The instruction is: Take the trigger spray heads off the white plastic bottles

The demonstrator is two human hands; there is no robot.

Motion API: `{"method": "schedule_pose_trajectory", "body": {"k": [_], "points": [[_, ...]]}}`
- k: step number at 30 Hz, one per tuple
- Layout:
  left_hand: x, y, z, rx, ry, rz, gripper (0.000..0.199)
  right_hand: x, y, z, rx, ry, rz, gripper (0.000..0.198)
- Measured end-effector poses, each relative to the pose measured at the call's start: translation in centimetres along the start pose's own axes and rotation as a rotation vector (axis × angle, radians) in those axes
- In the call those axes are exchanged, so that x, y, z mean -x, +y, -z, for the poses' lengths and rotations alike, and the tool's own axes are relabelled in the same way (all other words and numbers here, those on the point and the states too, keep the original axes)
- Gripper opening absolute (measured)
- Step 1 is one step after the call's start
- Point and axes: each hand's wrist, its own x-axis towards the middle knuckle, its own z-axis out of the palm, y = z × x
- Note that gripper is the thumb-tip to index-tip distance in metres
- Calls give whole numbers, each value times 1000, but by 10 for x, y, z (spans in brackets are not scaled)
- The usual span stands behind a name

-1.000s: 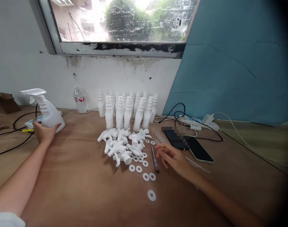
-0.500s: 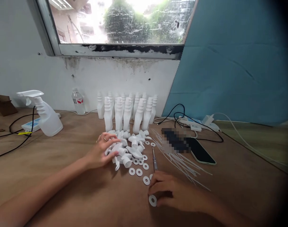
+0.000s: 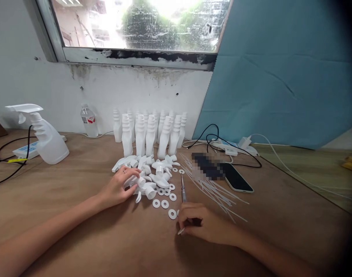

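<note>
My left hand (image 3: 121, 185) is at the near left of a pile of white trigger spray heads (image 3: 161, 180), its thumb and fingers closed around one spray head (image 3: 140, 182). My right hand (image 3: 201, 222) pinches a thin white washer (image 3: 181, 231) between thumb and fingertips, tilted nearly edge-on just above the table. Several more flat white washers (image 3: 165, 204) lie scattered between the pile and my right hand. Just beyond my right knuckles lies a screwdriver (image 3: 183, 192) with a clear handle, its tip pointing away from me.
White bottles (image 3: 150, 136) stand in rows behind the pile. A bundle of thin white tubes (image 3: 213, 192) and a phone (image 3: 236, 177) lie to the right. At the left are a spray bottle (image 3: 50, 144), a water bottle (image 3: 89, 121) and a power strip (image 3: 25, 150) with cables.
My right hand has picked up the washer that lay under its fingertips. My left hand's fingers have drawn in around a spray head. The camera view has shifted slightly right.
</note>
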Motion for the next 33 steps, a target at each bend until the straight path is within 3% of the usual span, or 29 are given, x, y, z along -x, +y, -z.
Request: {"method": "schedule_pose_trajectory", "body": {"k": [3,6,10,13,15,18,21,26,33], "points": [[1,-5,1,-70,-56,-14,40,0,4,-4,-26,41,27,23],[1,-10,0,-118,-63,1,39,-1,4,-9,5,136,19,22],[1,-5,5,-29,87,-17,35,-5,-1,-10,52,310,21,21],[6,19,10,158,168,-46,31,-8,-6,-5,87,361,72,24],[12,42,9,368,86,0,30,-10,-12,-1,135,414,132,23],[22,71,-1,664,-152,111,28,-13,-26,4,185,477,242,22],[26,84,-16,785,-304,171,26,-18,-38,3,215,460,385,18],[19,83,-31,775,-364,86,23,-24,-38,-2,364,380,642,16],[19,78,-36,715,-355,35,25,-16,-27,-13,462,331,669,18]]}}
